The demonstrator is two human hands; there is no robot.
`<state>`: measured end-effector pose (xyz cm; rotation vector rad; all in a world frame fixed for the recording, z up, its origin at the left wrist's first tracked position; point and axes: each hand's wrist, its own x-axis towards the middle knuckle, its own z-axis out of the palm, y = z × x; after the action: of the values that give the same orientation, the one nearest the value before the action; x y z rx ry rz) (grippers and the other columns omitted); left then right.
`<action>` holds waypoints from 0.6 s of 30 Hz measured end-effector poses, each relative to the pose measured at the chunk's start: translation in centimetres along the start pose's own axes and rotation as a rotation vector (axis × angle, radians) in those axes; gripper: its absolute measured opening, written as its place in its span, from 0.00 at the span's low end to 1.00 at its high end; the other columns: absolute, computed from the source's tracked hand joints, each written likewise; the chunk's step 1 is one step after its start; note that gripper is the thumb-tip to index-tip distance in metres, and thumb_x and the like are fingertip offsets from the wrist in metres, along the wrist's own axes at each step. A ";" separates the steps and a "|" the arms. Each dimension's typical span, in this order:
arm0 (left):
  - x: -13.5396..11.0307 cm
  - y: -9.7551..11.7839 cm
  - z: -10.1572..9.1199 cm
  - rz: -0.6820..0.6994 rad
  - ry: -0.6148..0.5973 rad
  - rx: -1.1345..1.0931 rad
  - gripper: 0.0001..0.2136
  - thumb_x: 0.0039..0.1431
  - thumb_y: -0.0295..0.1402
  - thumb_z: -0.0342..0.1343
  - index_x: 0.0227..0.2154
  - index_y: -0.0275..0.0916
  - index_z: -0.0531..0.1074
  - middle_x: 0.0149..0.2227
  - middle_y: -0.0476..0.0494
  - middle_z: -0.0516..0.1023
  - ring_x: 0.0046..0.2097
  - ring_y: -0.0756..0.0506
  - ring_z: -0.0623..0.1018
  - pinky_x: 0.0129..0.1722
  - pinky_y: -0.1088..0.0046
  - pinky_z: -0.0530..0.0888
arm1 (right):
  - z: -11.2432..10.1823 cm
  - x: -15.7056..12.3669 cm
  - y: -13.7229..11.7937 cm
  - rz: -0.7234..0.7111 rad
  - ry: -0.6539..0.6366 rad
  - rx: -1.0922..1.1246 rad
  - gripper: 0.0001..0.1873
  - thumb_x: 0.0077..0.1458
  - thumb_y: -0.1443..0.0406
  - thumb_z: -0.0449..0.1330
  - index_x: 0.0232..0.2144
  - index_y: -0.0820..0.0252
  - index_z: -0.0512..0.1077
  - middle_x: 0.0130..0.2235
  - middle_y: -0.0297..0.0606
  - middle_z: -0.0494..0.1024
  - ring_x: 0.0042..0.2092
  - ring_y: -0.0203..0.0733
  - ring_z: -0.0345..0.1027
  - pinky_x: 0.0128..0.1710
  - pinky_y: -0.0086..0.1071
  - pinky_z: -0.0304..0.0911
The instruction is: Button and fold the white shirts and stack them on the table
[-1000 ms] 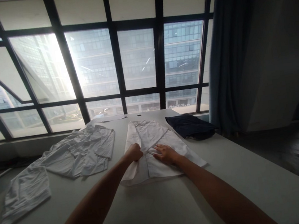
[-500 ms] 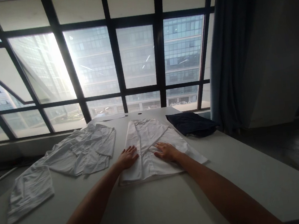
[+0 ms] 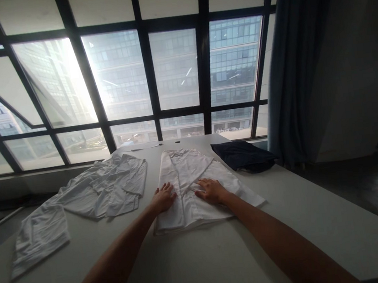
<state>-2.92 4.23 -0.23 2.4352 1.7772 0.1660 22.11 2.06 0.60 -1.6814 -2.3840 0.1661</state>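
A white shirt (image 3: pixel 187 164) lies partly folded in front of me, its left side turned in as a straight strip and a sleeve slanting across its middle. On that folded left strip rests my left hand (image 3: pixel 164 197), fingers spread and palm down. My right hand (image 3: pixel 211 191) presses flat on the shirt's middle, just below the slanting sleeve, with its fingers apart. Neither hand grips the cloth. The shirt's right side still spreads outward to a corner beyond my right wrist.
A second white shirt (image 3: pixel 112 187) lies rumpled on the left, one sleeve stretched toward the table's left edge. At the back right sits a folded dark navy garment (image 3: pixel 244 155). The white table (image 3: pixel 204 268) reaches to the windows; a blue curtain (image 3: pixel 291 78) hangs at right.
The view has shifted slightly, so the table things appear a little further right. Both hands stay flat on the shirt in nearly the same places.
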 end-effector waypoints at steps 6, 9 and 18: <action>2.0 -1.0 -1.8 0.151 0.103 0.023 0.28 0.68 0.45 0.35 0.67 0.39 0.51 0.70 0.40 0.46 0.70 0.42 0.45 0.66 0.55 0.48 | 0.0 0.0 0.3 -0.008 -0.009 0.002 0.34 0.60 0.47 0.49 0.62 0.58 0.62 0.66 0.46 0.59 0.66 0.52 0.49 0.63 0.48 0.44; 2.3 -1.2 -0.6 0.187 0.022 0.066 0.29 0.67 0.46 0.36 0.67 0.38 0.51 0.70 0.38 0.47 0.70 0.41 0.46 0.66 0.55 0.50 | -0.3 -0.1 0.1 -0.060 0.094 -0.038 0.32 0.60 0.49 0.52 0.60 0.59 0.64 0.65 0.49 0.59 0.65 0.52 0.51 0.61 0.48 0.47; 2.3 -2.9 0.2 0.425 -0.085 0.183 0.24 0.69 0.44 0.39 0.62 0.37 0.61 0.66 0.33 0.59 0.67 0.37 0.57 0.62 0.53 0.59 | 0.0 -0.8 -5.7 -0.467 0.294 0.074 0.28 0.59 0.56 0.58 0.59 0.63 0.65 0.59 0.50 0.69 0.60 0.50 0.62 0.59 0.45 0.57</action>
<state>-4.88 7.31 -0.83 2.8731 1.2698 -0.0661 17.19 -0.64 1.77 -0.9959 -2.4247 -0.0653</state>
